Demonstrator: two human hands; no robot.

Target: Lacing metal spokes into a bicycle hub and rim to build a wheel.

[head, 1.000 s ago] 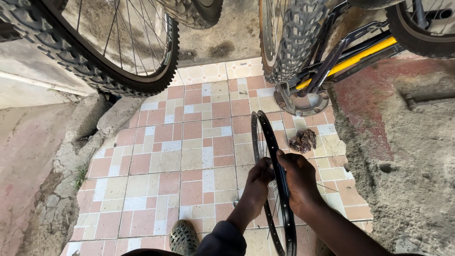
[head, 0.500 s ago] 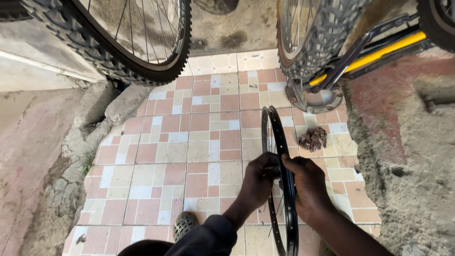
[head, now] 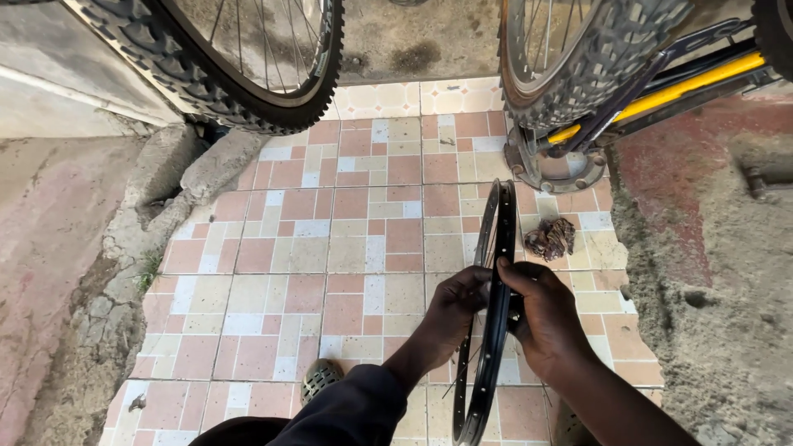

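A bare black bicycle rim (head: 496, 248) with thin spokes stands upright on edge over the tiled floor (head: 330, 248). My left hand (head: 456, 306) grips it from the left side near its middle. Across from it, my right hand (head: 541, 318) is wrapped around the rim's right side, thumb over the top edge. Both hands meet at about the hub, which they hide.
Two knobby-tyred bicycle wheels, one (head: 248, 66) at top left and one (head: 578, 66) at top right, stand by a yellow and black frame (head: 661, 95). A dirty rag (head: 549, 238) lies right of the rim. A sandalled foot (head: 318, 380) shows below. Rough concrete borders both sides.
The view has shifted slightly, so the rim and hands sit lower and more central. Both hands stay clamped on the rim at the same place.
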